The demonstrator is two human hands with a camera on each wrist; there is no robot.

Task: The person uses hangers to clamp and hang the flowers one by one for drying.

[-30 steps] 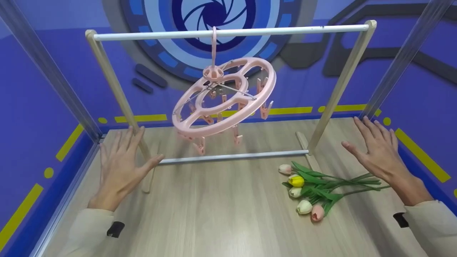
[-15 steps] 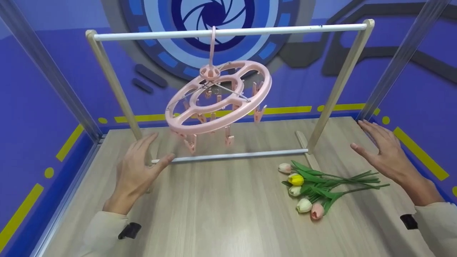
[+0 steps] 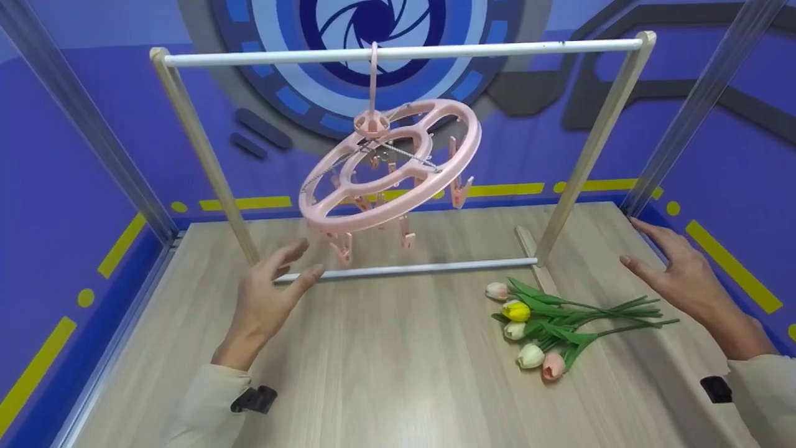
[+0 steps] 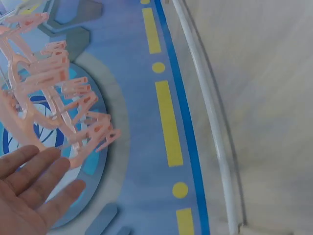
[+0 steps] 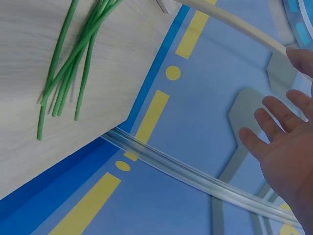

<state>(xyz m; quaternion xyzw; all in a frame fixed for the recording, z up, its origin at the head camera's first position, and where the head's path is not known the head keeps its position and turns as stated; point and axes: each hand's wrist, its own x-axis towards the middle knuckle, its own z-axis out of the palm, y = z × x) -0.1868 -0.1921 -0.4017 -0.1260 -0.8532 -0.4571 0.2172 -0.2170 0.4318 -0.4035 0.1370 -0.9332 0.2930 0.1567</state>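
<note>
A round pink clip hanger [image 3: 392,205] hangs tilted by its hook from the white top bar [image 3: 280,58] of a wooden stand. Several pink clothespins [image 4: 49,73] dangle beneath its ring. My left hand [image 3: 267,305] is raised near the stand's left side, apart from the hanger, with relaxed fingers and nothing in them. On the right, my right hand [image 3: 690,280] is held with its fingers spread and holds nothing. Between it and the stand lies a bunch of artificial tulips [image 3: 547,326] with yellow, white and pink heads; their green stems [image 5: 73,63] point toward the right hand.
The stand's wooden posts [image 3: 591,149] rise at both sides, and a white lower bar [image 3: 429,269] runs between them just above the wooden table [image 3: 373,373]. Blue patterned walls [image 3: 74,155] enclose the back and sides, with metal corner posts [image 3: 703,106].
My left hand has moved to the right and inward, its fingers bending slightly. My right hand has shifted a little right. The hanger has swung slightly left and back.
</note>
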